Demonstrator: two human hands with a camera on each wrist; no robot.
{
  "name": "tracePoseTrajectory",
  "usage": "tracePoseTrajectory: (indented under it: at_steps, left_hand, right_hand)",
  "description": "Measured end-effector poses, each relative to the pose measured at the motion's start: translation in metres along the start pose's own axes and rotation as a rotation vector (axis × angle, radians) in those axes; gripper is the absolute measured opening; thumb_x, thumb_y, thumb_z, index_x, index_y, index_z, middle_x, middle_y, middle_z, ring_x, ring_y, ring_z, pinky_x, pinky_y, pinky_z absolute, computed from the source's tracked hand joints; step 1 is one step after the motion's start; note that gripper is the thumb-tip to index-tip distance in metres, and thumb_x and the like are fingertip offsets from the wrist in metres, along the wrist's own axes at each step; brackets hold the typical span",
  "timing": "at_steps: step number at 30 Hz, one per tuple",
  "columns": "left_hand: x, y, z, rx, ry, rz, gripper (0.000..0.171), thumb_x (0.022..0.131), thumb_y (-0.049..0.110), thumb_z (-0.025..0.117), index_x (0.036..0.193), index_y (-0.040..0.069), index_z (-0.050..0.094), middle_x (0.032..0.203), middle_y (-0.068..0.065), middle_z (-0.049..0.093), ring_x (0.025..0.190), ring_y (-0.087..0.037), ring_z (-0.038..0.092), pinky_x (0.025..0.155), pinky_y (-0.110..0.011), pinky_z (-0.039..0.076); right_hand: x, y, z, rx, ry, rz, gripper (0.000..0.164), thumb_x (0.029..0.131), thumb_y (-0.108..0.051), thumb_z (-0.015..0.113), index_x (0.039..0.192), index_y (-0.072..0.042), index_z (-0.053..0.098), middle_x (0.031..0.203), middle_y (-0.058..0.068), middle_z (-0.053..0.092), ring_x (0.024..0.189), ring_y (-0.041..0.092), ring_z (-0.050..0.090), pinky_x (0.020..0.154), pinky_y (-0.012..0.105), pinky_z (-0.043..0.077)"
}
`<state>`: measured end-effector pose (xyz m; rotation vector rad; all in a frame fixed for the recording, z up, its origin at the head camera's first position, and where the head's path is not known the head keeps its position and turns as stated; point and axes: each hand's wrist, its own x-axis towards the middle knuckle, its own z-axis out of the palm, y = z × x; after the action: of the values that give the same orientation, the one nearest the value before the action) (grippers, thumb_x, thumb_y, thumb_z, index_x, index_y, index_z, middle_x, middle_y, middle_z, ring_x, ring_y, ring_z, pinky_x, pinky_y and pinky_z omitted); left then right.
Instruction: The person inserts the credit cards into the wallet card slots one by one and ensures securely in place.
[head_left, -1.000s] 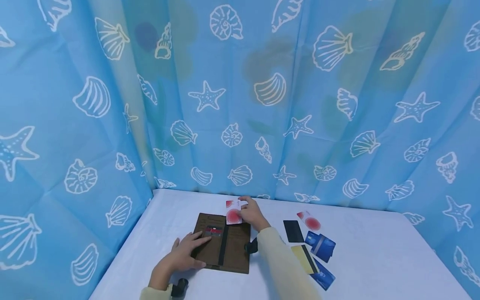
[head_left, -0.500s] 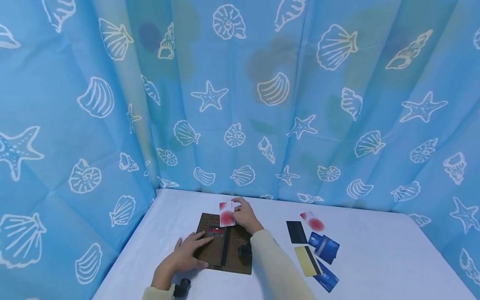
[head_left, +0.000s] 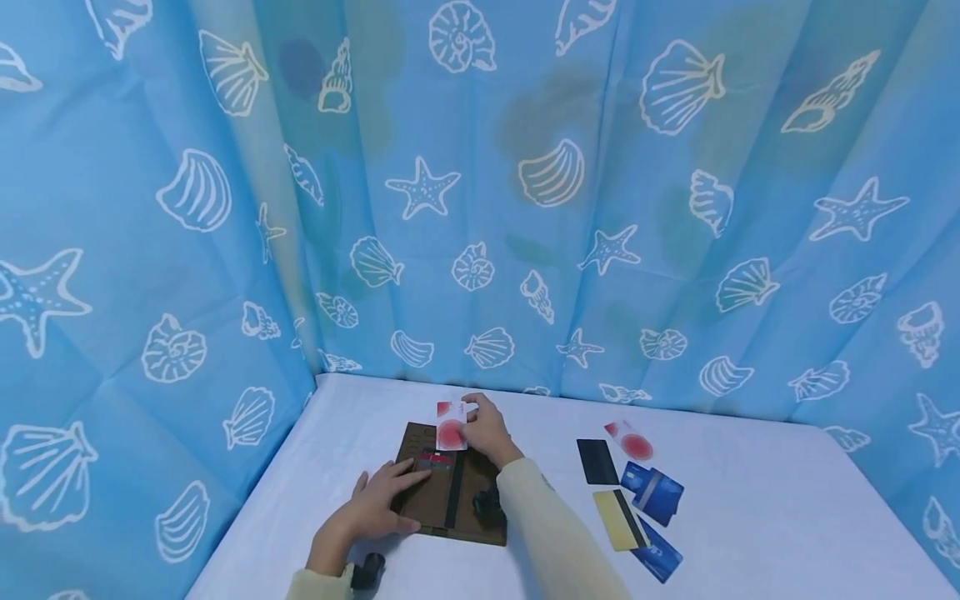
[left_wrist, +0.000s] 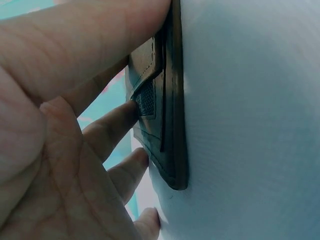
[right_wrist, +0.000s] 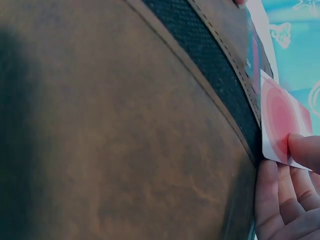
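Note:
A brown wallet (head_left: pixel 433 505) lies unfolded on the white table, a black elastic band (head_left: pixel 454 492) running down its middle. Between thumb and fingers, my right hand (head_left: pixel 489 433) pinches a white card with red circles (head_left: pixel 452 427) over the wallet's far edge, left of the hand. The right wrist view shows the thumb on the card's (right_wrist: pixel 280 117) printed face. My left hand (head_left: pixel 375 505) rests on the wallet's left edge with fingers spread. A card with a red stripe (head_left: pixel 436 458) shows in a left-side pocket. In the left wrist view, fingers touch the wallet's edge (left_wrist: pixel 175 140).
Right of the wallet lie a black card (head_left: pixel 597 462), another red-circled card (head_left: pixel 632 442), overlapping blue cards (head_left: pixel 660 498), and a yellow card (head_left: pixel 618 520) partly over a blue one (head_left: pixel 660 557). A blue seashell-patterned curtain (head_left: pixel 480 208) stands behind the white table (head_left: pixel 780 517).
My right hand has carried the red-circled card leftward over the wallet's far edge, closer to the left-side pockets. The left hand stays on the wallet. The view has shifted slightly.

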<state>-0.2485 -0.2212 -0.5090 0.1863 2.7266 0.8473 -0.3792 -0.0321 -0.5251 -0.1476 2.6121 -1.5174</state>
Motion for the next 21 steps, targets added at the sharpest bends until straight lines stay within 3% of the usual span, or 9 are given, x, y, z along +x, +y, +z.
tracePoseTrajectory:
  at_steps: [9, 21]
  left_hand:
    - [-0.001, 0.003, -0.001, 0.0, 0.005, -0.005, 0.07, 0.077, 0.026, 0.084, 0.141, 0.025, 0.056, 0.155, -0.015, 0.039, 0.146, -0.045, 0.025, 0.115, -0.075, 0.004]
    - [-0.001, 0.003, 0.0, -0.008, 0.016, -0.009, 0.071, 0.077, 0.025, 0.085, 0.141, 0.026, 0.055, 0.156, -0.014, 0.038, 0.146, -0.046, 0.024, 0.116, -0.073, 0.004]
  right_hand:
    - [-0.002, 0.0, 0.006, 0.009, 0.009, -0.034, 0.046, 0.089, -0.014, 0.073, 0.131, -0.01, 0.053, 0.104, 0.012, 0.067, 0.086, 0.02, 0.064, 0.08, 0.036, 0.06]
    - [-0.011, -0.001, 0.01, 0.059, 0.059, 0.003, 0.046, 0.089, -0.017, 0.074, 0.13, -0.01, 0.055, 0.103, 0.011, 0.068, 0.084, 0.02, 0.064, 0.079, 0.038, 0.059]
